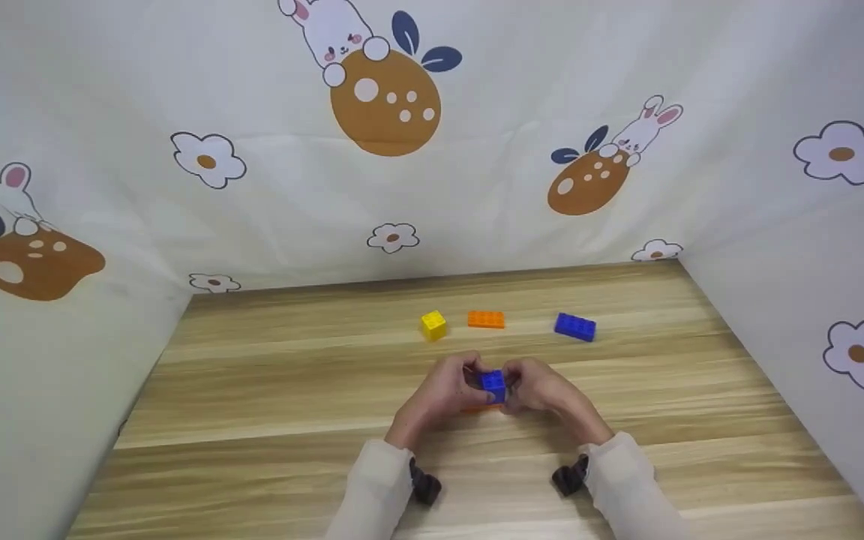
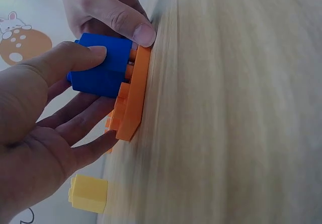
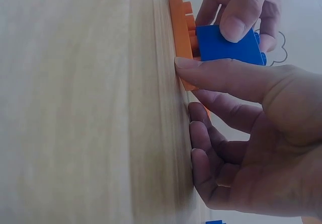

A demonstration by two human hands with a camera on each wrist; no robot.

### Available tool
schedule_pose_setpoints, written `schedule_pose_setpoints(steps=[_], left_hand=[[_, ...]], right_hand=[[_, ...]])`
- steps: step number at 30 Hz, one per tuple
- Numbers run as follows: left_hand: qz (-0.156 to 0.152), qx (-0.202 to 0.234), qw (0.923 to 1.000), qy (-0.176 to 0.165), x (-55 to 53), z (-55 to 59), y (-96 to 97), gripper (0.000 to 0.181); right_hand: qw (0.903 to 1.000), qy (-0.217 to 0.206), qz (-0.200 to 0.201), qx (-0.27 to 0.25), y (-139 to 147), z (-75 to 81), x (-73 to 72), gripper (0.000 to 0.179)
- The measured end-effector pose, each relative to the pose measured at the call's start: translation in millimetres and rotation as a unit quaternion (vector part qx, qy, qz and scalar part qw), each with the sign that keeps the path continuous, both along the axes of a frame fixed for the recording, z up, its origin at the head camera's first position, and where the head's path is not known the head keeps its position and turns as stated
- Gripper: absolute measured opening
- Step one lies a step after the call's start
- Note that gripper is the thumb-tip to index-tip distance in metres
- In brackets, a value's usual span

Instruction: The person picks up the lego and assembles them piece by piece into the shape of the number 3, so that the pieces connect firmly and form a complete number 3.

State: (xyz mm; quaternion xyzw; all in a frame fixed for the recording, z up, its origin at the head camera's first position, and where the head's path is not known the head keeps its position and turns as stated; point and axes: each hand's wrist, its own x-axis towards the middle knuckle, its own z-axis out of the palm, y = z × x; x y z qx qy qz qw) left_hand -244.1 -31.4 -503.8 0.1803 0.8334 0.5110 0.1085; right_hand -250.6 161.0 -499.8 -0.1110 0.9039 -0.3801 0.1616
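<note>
My left hand point(image 1: 443, 388) pinches a blue building block point(image 1: 493, 385) between thumb and fingers. Beneath that block lies an orange studded plate point(image 2: 137, 95), flat on the wooden table. Several orange studs show between block and plate in both wrist views, so the two are not pressed flush there. With thumb and forefinger, my right hand point(image 1: 543, 386) grips one end of the plate; its other fingers curl loosely near the tabletop in the right wrist view. From above, the hands hide most of the plate.
Behind the hands stand a yellow block point(image 1: 433, 325), a second orange plate point(image 1: 486, 320) and a long blue piece point(image 1: 575, 327) on the wooden table point(image 1: 267, 390). Fabric walls point(image 1: 477, 210) with rabbit and flower prints enclose the table's back and sides.
</note>
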Motion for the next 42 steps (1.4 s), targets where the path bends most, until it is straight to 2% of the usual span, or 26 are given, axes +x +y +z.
schedule_pose_setpoints(steps=[3,14,25,31,38,42], left_hand=[[-0.011,-0.003,0.9998,0.016,0.5,0.2,-0.2,0.026],[-0.014,-0.014,0.9995,0.023,0.3,-0.4,-0.9,0.027],[-0.005,0.011,0.9999,0.004,-0.4,-6.2,-2.1,0.028],[-0.001,-0.001,1.0,0.005,2.4,-5.6,-2.3,0.027],[-0.004,0.002,1.0,0.003,7.2,-4.9,-3.3,0.027],[-0.008,-0.011,0.9998,0.013,7.9,-3.6,-4.2,0.025]], right_hand=[[1.0,-0.001,-0.001,0.004,-1.1,0.2,-0.2,0.032],[0.9998,-0.01,-0.014,0.001,-2.3,0.9,0.1,0.033],[0.9996,0.011,0.002,-0.026,1.3,-0.9,1.2,0.029],[0.9987,0.03,0.023,-0.035,3.1,0.0,2.0,0.028],[0.9992,0.022,0.02,-0.028,2.8,-0.6,3.2,0.027],[0.9991,0.028,0.016,-0.028,2.2,-1.3,2.9,0.026]])
